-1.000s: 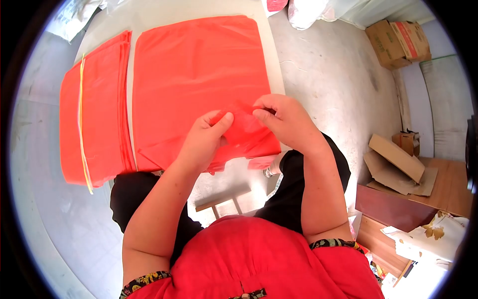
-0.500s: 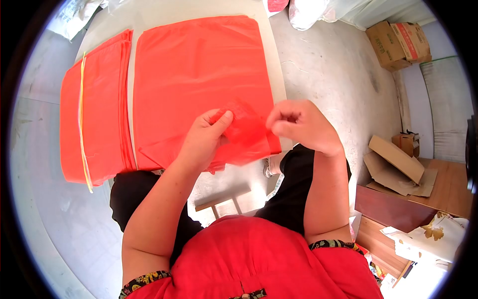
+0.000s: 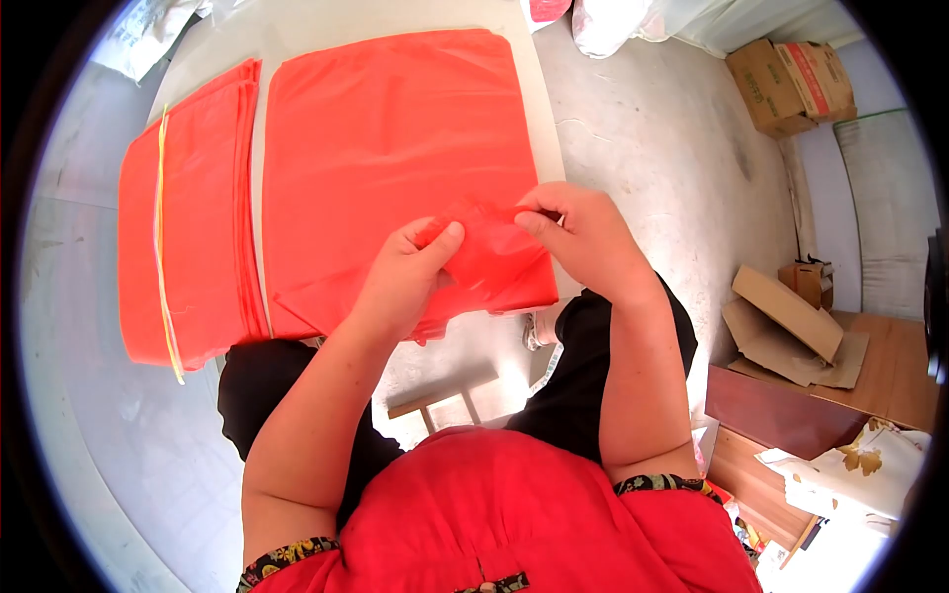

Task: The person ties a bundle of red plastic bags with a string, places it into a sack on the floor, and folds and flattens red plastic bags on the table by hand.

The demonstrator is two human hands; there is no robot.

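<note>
A thin, crumpled red plastic bag (image 3: 486, 252) is stretched between my two hands over the near edge of the table. My left hand (image 3: 410, 269) is closed, its thumb pressing the bag against the fingers. My right hand (image 3: 583, 232) pinches the bag's other side between thumb and fingertips. Beneath and beyond lies a wide flat stack of red plastic sheets or bags (image 3: 395, 128). A second, narrower red stack (image 3: 203, 217) lies to the left, with yellow and white strips (image 3: 162, 227) lying lengthwise over it.
The stacks rest on a pale table (image 3: 326, 28). A cardboard box (image 3: 781, 89) stands at the back right. On the right, an opened cardboard carton (image 3: 791, 331) lies on a wooden cabinet (image 3: 880, 366). A wooden stool (image 3: 445, 400) shows below, between my knees.
My right hand has shifted slightly up and left, and now pinches the red bag's edge. The bag is spread more between the hands. My left hand stays in place.
</note>
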